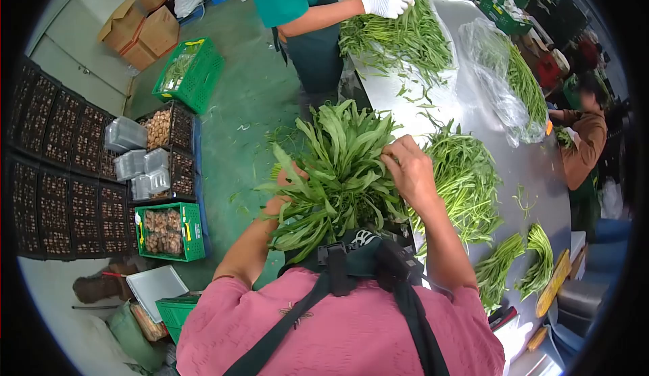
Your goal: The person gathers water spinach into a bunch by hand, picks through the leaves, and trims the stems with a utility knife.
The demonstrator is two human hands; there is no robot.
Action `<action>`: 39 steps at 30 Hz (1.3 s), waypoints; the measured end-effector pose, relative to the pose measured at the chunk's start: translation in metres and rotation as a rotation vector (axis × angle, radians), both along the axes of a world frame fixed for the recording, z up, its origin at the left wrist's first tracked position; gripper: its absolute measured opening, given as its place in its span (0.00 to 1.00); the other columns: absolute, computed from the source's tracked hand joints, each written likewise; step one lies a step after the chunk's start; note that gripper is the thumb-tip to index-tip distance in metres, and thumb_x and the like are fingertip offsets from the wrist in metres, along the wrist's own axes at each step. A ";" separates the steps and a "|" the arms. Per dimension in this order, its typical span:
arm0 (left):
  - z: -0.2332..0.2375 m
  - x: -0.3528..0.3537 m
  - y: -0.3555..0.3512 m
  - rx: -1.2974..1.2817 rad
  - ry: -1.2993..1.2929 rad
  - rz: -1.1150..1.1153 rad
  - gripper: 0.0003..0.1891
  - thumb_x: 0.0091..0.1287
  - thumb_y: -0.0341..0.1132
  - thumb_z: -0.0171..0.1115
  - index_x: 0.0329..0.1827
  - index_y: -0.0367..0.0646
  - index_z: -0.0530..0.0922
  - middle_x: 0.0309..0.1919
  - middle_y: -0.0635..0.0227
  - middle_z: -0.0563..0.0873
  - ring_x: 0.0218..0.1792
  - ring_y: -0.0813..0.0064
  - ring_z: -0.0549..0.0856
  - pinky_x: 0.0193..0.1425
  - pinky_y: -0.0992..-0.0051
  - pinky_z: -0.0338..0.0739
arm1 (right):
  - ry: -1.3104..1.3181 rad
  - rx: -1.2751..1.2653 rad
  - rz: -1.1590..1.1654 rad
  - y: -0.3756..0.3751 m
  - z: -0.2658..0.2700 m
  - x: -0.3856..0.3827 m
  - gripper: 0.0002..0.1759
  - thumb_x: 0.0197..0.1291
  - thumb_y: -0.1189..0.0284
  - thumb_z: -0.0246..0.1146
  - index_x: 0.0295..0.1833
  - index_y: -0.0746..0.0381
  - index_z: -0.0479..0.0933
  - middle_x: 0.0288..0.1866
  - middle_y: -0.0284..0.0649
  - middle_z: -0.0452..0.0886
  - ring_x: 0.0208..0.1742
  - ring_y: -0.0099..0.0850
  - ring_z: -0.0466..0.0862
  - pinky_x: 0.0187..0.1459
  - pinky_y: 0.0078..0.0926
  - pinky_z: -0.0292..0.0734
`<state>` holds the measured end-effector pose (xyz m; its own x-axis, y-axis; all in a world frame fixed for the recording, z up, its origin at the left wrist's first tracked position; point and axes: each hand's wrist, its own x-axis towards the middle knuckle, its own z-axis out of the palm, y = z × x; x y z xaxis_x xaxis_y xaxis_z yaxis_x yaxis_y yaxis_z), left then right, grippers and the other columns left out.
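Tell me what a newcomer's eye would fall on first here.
Probably the big leafy bunch at the centre, between the person's left hand and right hand. Next, a co-worker's white glove at the heap of greens on the metal table, towards the top. Then the stacked dark crates along the left edge.

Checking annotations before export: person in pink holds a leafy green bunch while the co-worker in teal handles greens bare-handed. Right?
Not bare-handed: the head view shows the co-worker in teal handling greens in white gloves. The rest holds: the person in pink holds a leafy green bunch.
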<state>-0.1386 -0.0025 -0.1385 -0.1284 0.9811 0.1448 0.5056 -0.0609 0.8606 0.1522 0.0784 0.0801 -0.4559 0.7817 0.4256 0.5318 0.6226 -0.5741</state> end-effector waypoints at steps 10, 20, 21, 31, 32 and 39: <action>-0.002 -0.001 0.002 -0.003 -0.006 0.005 0.11 0.57 0.37 0.65 0.41 0.41 0.82 0.39 0.56 0.85 0.41 0.55 0.82 0.45 0.60 0.72 | 0.035 -0.124 0.022 0.007 0.003 0.005 0.10 0.57 0.78 0.67 0.45 0.63 0.79 0.42 0.44 0.80 0.37 0.46 0.84 0.38 0.39 0.79; 0.000 0.002 0.004 -0.001 -0.017 0.001 0.11 0.58 0.37 0.65 0.41 0.41 0.82 0.39 0.56 0.85 0.42 0.54 0.82 0.45 0.60 0.73 | -0.042 0.047 0.062 0.006 -0.003 -0.001 0.09 0.55 0.78 0.69 0.42 0.62 0.81 0.42 0.42 0.79 0.35 0.46 0.84 0.36 0.40 0.80; 0.000 0.002 0.003 -0.002 -0.019 0.003 0.11 0.58 0.37 0.65 0.41 0.41 0.82 0.39 0.56 0.85 0.42 0.54 0.82 0.45 0.60 0.73 | -0.009 0.047 0.060 0.003 0.001 -0.003 0.07 0.55 0.78 0.69 0.41 0.62 0.81 0.41 0.43 0.80 0.35 0.46 0.84 0.36 0.40 0.80; 0.004 0.010 -0.001 -0.018 -0.090 0.001 0.12 0.59 0.37 0.66 0.42 0.41 0.82 0.39 0.55 0.85 0.42 0.54 0.82 0.45 0.60 0.74 | 0.021 -0.274 0.368 -0.042 0.000 -0.016 0.05 0.58 0.77 0.66 0.39 0.66 0.79 0.35 0.47 0.80 0.35 0.46 0.83 0.35 0.38 0.78; 0.005 0.013 0.000 -0.019 -0.106 -0.001 0.12 0.59 0.37 0.66 0.42 0.40 0.82 0.39 0.55 0.85 0.42 0.53 0.82 0.45 0.60 0.74 | 0.048 -0.452 0.349 -0.047 -0.001 -0.017 0.05 0.60 0.77 0.66 0.40 0.67 0.79 0.34 0.47 0.81 0.34 0.43 0.83 0.35 0.36 0.77; -0.012 0.024 0.000 -0.147 -0.452 0.158 0.12 0.59 0.37 0.66 0.42 0.40 0.82 0.39 0.55 0.85 0.42 0.53 0.82 0.45 0.59 0.74 | 0.804 -1.104 0.324 -0.035 -0.001 0.023 0.03 0.66 0.78 0.62 0.41 0.67 0.76 0.27 0.34 0.76 0.26 0.20 0.73 0.28 0.20 0.69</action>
<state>-0.1144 -0.0024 -0.1510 -0.2949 0.9505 -0.0978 0.0736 0.1246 0.9895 0.1748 0.0437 0.0788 -0.6065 0.7882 -0.1040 -0.2500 -0.3132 -0.9162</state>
